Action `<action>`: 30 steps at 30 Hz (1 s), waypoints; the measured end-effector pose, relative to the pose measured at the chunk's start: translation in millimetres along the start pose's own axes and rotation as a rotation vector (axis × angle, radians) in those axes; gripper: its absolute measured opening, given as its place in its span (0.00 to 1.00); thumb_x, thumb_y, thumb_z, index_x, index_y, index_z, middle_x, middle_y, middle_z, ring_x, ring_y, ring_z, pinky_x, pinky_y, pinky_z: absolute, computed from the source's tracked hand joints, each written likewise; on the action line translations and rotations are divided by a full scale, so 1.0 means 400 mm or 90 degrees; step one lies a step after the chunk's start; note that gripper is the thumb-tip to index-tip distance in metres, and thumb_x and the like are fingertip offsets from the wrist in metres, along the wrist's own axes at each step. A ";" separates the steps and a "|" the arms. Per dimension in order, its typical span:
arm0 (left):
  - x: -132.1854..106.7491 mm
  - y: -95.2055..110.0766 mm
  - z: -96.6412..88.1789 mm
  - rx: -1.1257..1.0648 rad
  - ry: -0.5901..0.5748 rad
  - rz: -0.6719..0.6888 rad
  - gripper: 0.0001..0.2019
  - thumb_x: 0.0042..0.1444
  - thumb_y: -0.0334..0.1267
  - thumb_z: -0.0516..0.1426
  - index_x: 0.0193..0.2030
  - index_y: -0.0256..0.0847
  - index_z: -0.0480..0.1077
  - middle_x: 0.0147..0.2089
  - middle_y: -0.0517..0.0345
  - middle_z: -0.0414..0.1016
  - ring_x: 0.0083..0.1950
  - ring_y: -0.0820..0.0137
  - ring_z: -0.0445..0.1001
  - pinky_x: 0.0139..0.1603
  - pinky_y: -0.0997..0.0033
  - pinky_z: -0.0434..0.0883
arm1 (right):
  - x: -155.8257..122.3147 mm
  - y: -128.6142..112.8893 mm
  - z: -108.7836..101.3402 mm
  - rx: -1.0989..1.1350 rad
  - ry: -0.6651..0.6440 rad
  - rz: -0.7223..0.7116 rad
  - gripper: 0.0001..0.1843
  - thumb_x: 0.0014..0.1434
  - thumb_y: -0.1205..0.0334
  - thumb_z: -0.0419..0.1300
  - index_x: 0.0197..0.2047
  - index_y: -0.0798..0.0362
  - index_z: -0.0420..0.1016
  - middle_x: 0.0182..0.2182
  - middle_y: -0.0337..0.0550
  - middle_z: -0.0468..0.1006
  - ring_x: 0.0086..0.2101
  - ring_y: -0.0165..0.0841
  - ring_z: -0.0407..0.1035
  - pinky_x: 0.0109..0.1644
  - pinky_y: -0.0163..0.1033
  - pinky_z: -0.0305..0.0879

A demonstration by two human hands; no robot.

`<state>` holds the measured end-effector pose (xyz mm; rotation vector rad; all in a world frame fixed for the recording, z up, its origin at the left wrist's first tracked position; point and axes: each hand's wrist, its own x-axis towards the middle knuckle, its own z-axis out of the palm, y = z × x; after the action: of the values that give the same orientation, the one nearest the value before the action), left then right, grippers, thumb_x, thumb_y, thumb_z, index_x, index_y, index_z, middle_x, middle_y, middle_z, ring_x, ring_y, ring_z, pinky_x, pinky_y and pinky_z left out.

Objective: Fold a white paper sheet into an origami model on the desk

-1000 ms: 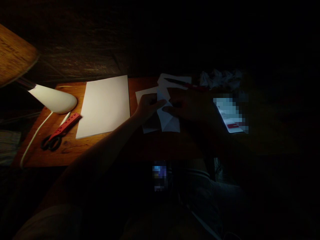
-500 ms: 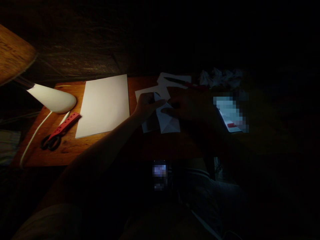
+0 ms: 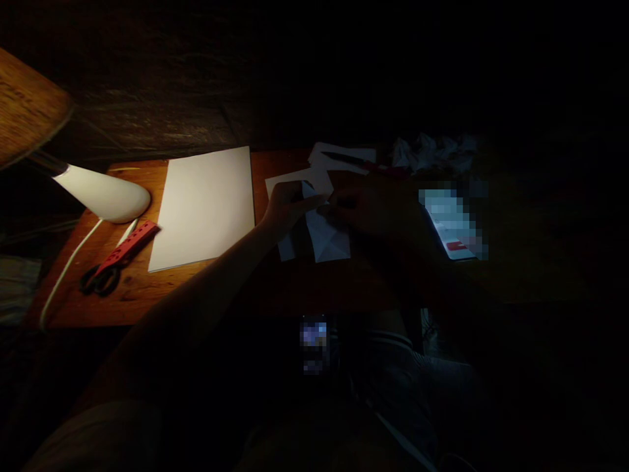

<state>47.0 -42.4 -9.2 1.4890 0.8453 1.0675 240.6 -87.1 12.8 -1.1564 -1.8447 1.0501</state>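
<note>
A dark room was lit only by a white lamp [image 3: 105,195] at the far left, its head angled down so that light was thrown across the wooden tabletop [image 3: 132,305]. Its white cord [image 3: 66,272] ran off the near edge. A blank paper sheet [image 3: 204,206] lay squarely in the lit area, and beside it were left black-handled scissors [image 3: 101,278] with a red strip [image 3: 130,246] along them, seemingly kept within easy reach.

The folded paper [image 3: 327,239] was placed right of the sheet, at the edge of the light, over another loose white piece [image 3: 287,187]. The left hand [image 3: 289,210] was held over its upper part, fingers brought close together and apparently pinching the paper, probably to steady it. The right hand [image 3: 373,208] lay mostly in shadow, its fingertips [image 3: 339,203] reaching the same upper part; how far it was closed could not be told.

Farther back, a paper pile [image 3: 339,156] and crumpled paper [image 3: 432,154] were dimly seen. A lit phone [image 3: 449,226] was propped or laid to the right, its screen blurred out.
</note>
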 end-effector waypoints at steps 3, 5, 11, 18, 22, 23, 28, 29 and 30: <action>-0.002 0.001 0.004 0.008 0.002 0.009 0.17 0.48 0.41 0.73 0.23 0.39 0.70 0.23 0.61 0.71 0.28 0.74 0.71 0.29 0.74 0.70 | 0.009 0.018 0.006 0.012 0.019 -0.015 0.24 0.61 0.43 0.68 0.25 0.52 0.70 0.23 0.36 0.71 0.26 0.27 0.61 0.29 0.36 0.57; -0.003 0.001 0.005 0.014 0.006 0.015 0.16 0.48 0.42 0.73 0.25 0.39 0.71 0.24 0.61 0.73 0.28 0.73 0.72 0.29 0.74 0.70 | 0.012 0.026 0.008 0.016 0.026 -0.020 0.24 0.60 0.43 0.68 0.24 0.51 0.69 0.23 0.36 0.71 0.27 0.28 0.62 0.30 0.35 0.58; 0.002 -0.009 -0.002 0.038 0.009 0.015 0.12 0.50 0.40 0.72 0.26 0.38 0.75 0.24 0.60 0.73 0.25 0.75 0.69 0.25 0.74 0.64 | 0.009 0.027 0.004 0.013 0.012 -0.043 0.26 0.59 0.39 0.68 0.25 0.52 0.70 0.23 0.36 0.71 0.26 0.28 0.61 0.29 0.36 0.57; 0.004 -0.007 -0.001 -0.002 0.018 0.010 0.14 0.45 0.40 0.73 0.24 0.40 0.73 0.23 0.62 0.74 0.24 0.75 0.70 0.24 0.75 0.65 | 0.006 0.014 0.004 -0.003 -0.001 -0.039 0.27 0.60 0.37 0.66 0.26 0.52 0.72 0.23 0.37 0.71 0.26 0.28 0.61 0.30 0.37 0.55; 0.003 -0.011 0.001 0.007 0.023 0.017 0.14 0.45 0.41 0.73 0.25 0.40 0.73 0.24 0.62 0.74 0.25 0.75 0.69 0.25 0.75 0.64 | 0.008 0.010 0.008 -0.002 0.020 -0.035 0.29 0.59 0.34 0.66 0.25 0.52 0.71 0.23 0.37 0.70 0.26 0.28 0.60 0.30 0.37 0.54; 0.003 -0.014 0.001 0.009 0.026 0.016 0.14 0.46 0.41 0.73 0.26 0.40 0.73 0.24 0.62 0.74 0.25 0.75 0.70 0.25 0.75 0.64 | 0.008 0.008 0.008 -0.002 0.023 -0.030 0.30 0.58 0.33 0.66 0.25 0.52 0.70 0.22 0.37 0.70 0.26 0.28 0.60 0.30 0.37 0.54; 0.010 -0.031 -0.009 -0.018 0.050 0.003 0.17 0.51 0.44 0.71 0.26 0.41 0.69 0.24 0.63 0.68 0.26 0.73 0.69 0.26 0.73 0.63 | 0.005 -0.004 0.004 -0.006 0.018 -0.025 0.32 0.58 0.32 0.66 0.23 0.51 0.67 0.21 0.36 0.68 0.26 0.28 0.60 0.30 0.36 0.55; 0.011 -0.032 -0.010 -0.027 0.051 0.000 0.17 0.52 0.44 0.71 0.26 0.42 0.68 0.24 0.63 0.67 0.26 0.74 0.68 0.26 0.72 0.64 | 0.004 -0.007 0.003 -0.007 0.019 -0.024 0.32 0.59 0.32 0.66 0.23 0.51 0.67 0.21 0.36 0.68 0.26 0.28 0.60 0.30 0.36 0.55; 0.012 -0.033 -0.011 -0.035 0.052 -0.003 0.17 0.52 0.44 0.70 0.25 0.42 0.67 0.25 0.63 0.68 0.26 0.74 0.68 0.27 0.72 0.64 | 0.002 -0.009 0.002 -0.009 0.020 -0.020 0.31 0.59 0.33 0.66 0.23 0.51 0.67 0.21 0.36 0.68 0.26 0.28 0.61 0.30 0.36 0.55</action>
<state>45.1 -33.9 -21.4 1.4045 0.8687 1.1462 238.3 -87.4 15.9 -1.1423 -1.8431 0.9965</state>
